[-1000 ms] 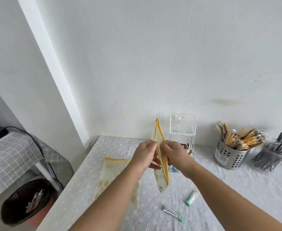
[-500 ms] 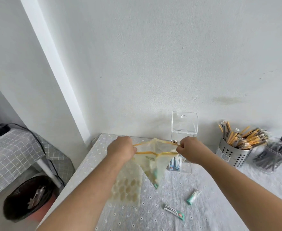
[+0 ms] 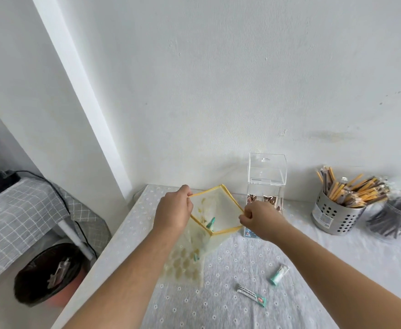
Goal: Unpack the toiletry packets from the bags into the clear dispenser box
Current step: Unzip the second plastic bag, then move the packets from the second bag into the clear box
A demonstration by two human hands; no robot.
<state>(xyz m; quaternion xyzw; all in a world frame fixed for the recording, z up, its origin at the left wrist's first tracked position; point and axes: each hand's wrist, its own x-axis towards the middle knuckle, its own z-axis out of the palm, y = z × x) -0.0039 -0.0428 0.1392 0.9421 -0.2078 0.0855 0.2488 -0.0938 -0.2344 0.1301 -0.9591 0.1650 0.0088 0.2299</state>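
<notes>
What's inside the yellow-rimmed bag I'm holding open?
A teal-capped packet leans inside the bag. Another teal tip shows through its lower wall. The cloudy, folded bottom hides anything more.

Worn on the head, as a single wide-angle view. Looks forward and down over the counter [image 3: 337, 269], facing the white wall [image 3: 218, 79] at 12 o'clock. Sits close above both hands: left hand [image 3: 173, 210] near centre, right hand [image 3: 260, 217] just toward 3 o'clock. Takes in the forearms from 6 o'clock, the clear dispenser box [image 3: 267, 172] at 1 o'clock, and a bin [image 3: 40, 276] low at 8 o'clock.
</notes>
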